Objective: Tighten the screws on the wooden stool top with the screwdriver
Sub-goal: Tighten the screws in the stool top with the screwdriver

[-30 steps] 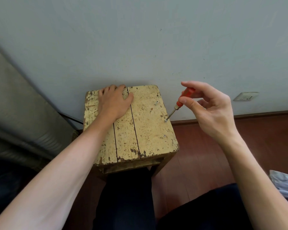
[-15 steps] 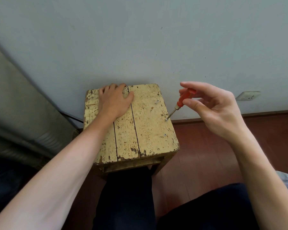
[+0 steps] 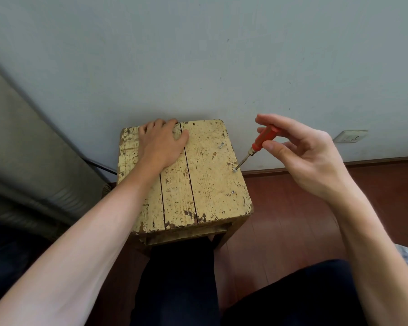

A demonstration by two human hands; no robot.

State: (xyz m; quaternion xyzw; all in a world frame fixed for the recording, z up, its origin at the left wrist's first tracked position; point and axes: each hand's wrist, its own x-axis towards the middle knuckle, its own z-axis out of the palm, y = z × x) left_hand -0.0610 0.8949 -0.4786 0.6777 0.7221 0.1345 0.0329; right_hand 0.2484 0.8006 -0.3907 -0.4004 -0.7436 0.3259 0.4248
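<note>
Against the wall (image 3: 198,55) stands one stool with a chipped yellow top (image 3: 210,184) of three planks. The planks' long axis runs away from the person toward the wall.

Three screws (image 3: 233,192) sit in a row near the right edge of the right plank. The far screw (image 3: 221,145) stands proud of the wood and leans. The middle screw (image 3: 234,171) and the near one sit lower.

One screwdriver (image 3: 265,137) is at the middle screw. Its long axis is tilted: the orange handle is up and to the right, out past the stool's right edge. The thin metal shaft points down and to the left, with its tip on the middle screw's head.

The right hand (image 3: 311,156) pinches the handle between thumb and curled fingertips, palm toward the camera. It is in the air to the right of the stool, not touching the top.

The left hand (image 3: 162,143) lies flat, palm down, on the far left part of the top. Its straight fingers reach the far edge and its thumb is spread toward the right plank.

One dark cable (image 3: 99,166) runs along the wall to the left of the stool. One white socket (image 3: 350,136) sits on the wall to the right, just above the skirting. Under the stool is a red-brown floor (image 3: 292,208), and the person's dark trousers (image 3: 179,278) fill the near edge of the view.
</note>
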